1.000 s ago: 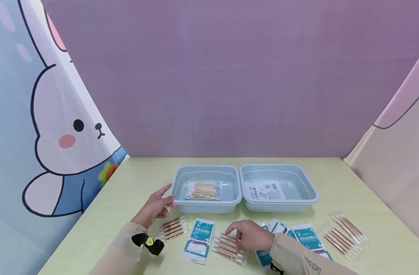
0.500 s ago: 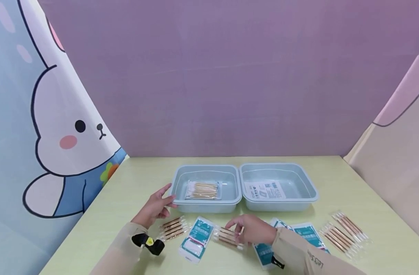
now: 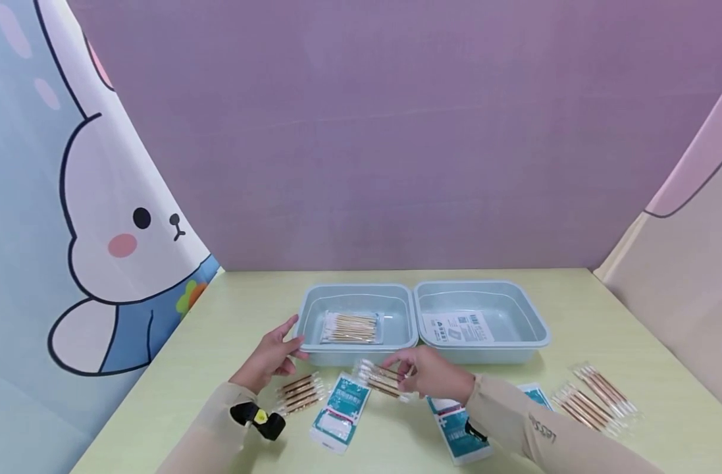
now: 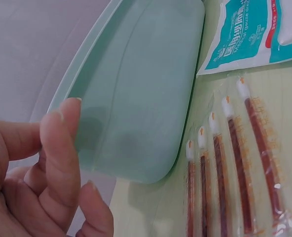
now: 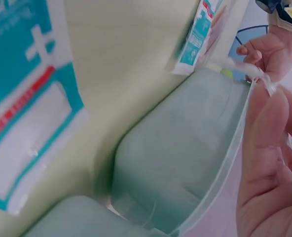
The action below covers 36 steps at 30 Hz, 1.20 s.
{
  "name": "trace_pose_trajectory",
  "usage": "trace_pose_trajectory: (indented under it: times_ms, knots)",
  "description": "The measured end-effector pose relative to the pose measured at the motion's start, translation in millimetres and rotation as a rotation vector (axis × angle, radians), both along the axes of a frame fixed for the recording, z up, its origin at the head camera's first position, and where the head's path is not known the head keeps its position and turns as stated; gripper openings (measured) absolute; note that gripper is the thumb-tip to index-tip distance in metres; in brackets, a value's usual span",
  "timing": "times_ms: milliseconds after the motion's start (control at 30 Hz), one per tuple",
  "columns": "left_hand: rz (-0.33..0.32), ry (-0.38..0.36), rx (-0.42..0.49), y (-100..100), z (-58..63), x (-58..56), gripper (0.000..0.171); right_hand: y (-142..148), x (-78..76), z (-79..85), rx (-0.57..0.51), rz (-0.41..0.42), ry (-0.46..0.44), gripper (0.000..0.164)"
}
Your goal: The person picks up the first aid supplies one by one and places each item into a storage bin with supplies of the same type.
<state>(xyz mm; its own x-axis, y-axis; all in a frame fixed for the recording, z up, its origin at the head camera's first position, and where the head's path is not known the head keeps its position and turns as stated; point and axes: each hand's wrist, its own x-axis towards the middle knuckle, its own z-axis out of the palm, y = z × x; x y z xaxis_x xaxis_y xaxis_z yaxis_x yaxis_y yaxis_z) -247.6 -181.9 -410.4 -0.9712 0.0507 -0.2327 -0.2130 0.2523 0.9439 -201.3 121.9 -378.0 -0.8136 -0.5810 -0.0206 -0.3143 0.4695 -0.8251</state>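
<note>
My right hand (image 3: 407,374) pinches a clear packet of brown swabs (image 3: 377,378) and holds it above the table, just in front of the left pale-blue bin (image 3: 306,315). That bin holds a pack of wooden cotton swabs (image 3: 350,327). My left hand (image 3: 291,340) rests with relaxed fingers against the bin's front-left corner (image 4: 136,113). In the left wrist view the left hand (image 4: 69,148) touches the bin's outer wall. In the right wrist view the right hand (image 5: 274,163) hangs over the bin's rim (image 5: 185,163).
The right bin (image 3: 535,326) holds a white printed packet (image 3: 458,328). On the green table (image 3: 248,303) lie a brown swab packet (image 3: 301,393), teal gauze packets (image 3: 339,411) (image 3: 458,428) and more swab packets (image 3: 594,394) at the right. Curtains stand close on both sides.
My right hand has lifted a brown swab packet off the table and carried it up and left towards the left bin. The left hand has stayed at the bin's corner.
</note>
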Motion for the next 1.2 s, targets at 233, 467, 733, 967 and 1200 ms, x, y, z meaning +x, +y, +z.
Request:
trace_pose_trajectory:
  times_ms: [233, 467, 733, 967, 1200]
  knots:
    - [0.005, 0.004, -0.001, -0.5, 0.0, 0.8, 0.061, -8.1, -9.6, 10.7, -0.013, -0.111, 0.036, 0.034]
    - [0.004, 0.005, 0.007, -1.7, 3.6, 2.5, 0.06, -12.9, -21.1, 14.2, -0.038, -0.127, 0.068, 0.034]
    - [-0.007, 0.0, 0.002, -1.5, 2.1, 2.3, 0.06, -16.0, -37.6, 11.1, -0.062, -0.184, 0.104, 0.035]
    - [-0.001, -0.008, -0.037, 2.8, 4.7, 0.8, 0.059, -18.8, -40.4, 18.8, -0.036, -0.242, 0.088, 0.039]
    - [0.013, -0.006, -0.032, 1.1, 1.3, 2.4, 0.059, -25.8, -43.8, 24.2, -0.001, -0.232, 0.102, 0.038]
